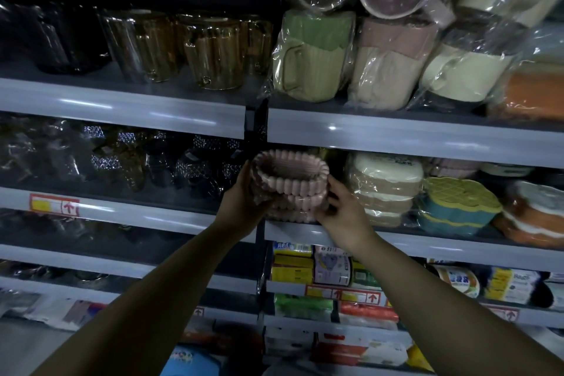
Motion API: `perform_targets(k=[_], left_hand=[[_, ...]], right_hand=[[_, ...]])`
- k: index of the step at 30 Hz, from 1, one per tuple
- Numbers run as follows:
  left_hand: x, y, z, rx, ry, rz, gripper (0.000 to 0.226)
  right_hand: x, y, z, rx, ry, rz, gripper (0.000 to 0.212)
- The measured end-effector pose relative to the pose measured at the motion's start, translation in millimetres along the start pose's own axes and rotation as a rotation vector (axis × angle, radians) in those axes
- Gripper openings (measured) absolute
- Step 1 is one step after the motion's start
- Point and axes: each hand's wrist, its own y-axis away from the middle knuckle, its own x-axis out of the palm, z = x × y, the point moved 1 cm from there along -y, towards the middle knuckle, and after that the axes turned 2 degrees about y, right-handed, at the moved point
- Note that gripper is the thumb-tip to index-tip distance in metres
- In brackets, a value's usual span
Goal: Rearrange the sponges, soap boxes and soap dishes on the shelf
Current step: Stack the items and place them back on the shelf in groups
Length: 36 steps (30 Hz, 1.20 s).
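A stack of pink ribbed oval soap dishes [291, 185] stands at the left end of the middle right shelf [427, 247]. My left hand [244, 198] grips the stack's left side. On the stack's lower right side rests my right hand [341, 212], fingers curled against it. The top dish tilts slightly toward me. To the right sit wrapped cream and beige soap boxes [386, 183], then green and teal soap dishes [457, 207], then an orange and white dish [534, 217]. Packaged sponges [293, 265] fill the shelf below.
The shelf above holds wrapped mugs [314, 55] and bowls. Amber glass jars [210, 52] stand on the upper left shelf, and dark wrapped glassware [152, 159] lies below them. A dark upright post [256, 122] divides the two shelf bays.
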Motion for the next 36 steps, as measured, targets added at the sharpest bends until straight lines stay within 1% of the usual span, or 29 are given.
perform_targets(k=[4,9,11,14,17,19,21,22,23,24,25,27,29,30,31,33,34,36], left_hand=[[-0.3,3.4,3.0,0.016,-0.01,0.0,0.083],[3.2,7.5,-0.2,0.055,-0.029,0.023,0.081],[4.2,9.8,-2.0,0.062,-0.042,0.026,0.081],[5.8,11.5,-3.7,0.07,-0.001,0.028,0.08],[4.9,10.1,-5.5,0.086,0.028,0.064,0.077],[2.7,9.1,-4.6,0.071,0.007,0.083,0.08],[2.8,11.2,-2.6,0.089,-0.022,0.033,0.081],[3.8,13.4,-2.8,0.13,-0.118,-0.044,0.079],[6.1,16.6,-4.4,0.19,-0.276,-0.128,0.077],[10.3,21.4,-8.4,0.267,-0.434,-0.207,0.074],[16.0,25.9,-15.4,0.352,-0.533,-0.261,0.071],[30.1,34.1,-38.0,0.511,-0.584,-0.26,0.059],[51.9,38.9,-53.7,0.645,-0.584,-0.164,0.043],[63.8,40.6,-61.4,0.662,-0.573,-0.091,0.039],[76.6,42.6,-67.1,0.616,-0.555,-0.003,0.037],[100.7,45.9,-75.1,0.391,-0.514,0.134,0.045],[111.4,45.7,-75.4,0.278,-0.508,0.167,0.049],[128.8,43.0,-73.7,0.141,-0.48,0.189,0.052]], right_hand=[[2.5,0.4,2.3,0.004,-0.092,0.025,0.058],[-3.2,0.5,-0.7,0.037,0.021,0.002,0.067],[-2.9,1.1,-0.4,0.043,0.024,0.008,0.07],[0.3,3.3,0.9,0.061,0.024,0.032,0.074],[0.0,5.4,2.1,0.062,0.185,0.018,0.073],[-1.8,8.1,4.8,0.058,0.19,0.012,0.073],[-6.3,13.1,8.0,0.03,0.166,0.007,0.071],[-10.5,17.8,8.9,0.018,0.188,-0.004,0.067],[-16.0,23.2,7.8,0.006,0.23,-0.02,0.062],[-22.3,28.5,4.1,-0.004,0.281,-0.04,0.056],[-29.5,33.5,-1.4,-0.019,0.34,-0.063,0.049],[-47.3,42.4,-13.6,-0.031,0.452,-0.117,0.037],[-69.3,48.4,-25.3,0.006,0.503,-0.187,0.032],[-80.7,50.5,-30.4,0.034,0.497,-0.222,0.031],[-91.6,52.1,-36.6,0.065,0.481,-0.255,0.03],[-110.0,52.7,-50.2,0.143,0.46,-0.275,0.028],[-116.7,52.1,-56.8,0.177,0.46,-0.264,0.029],[-125.4,49.5,-66.8,0.2,0.467,-0.223,0.032]])
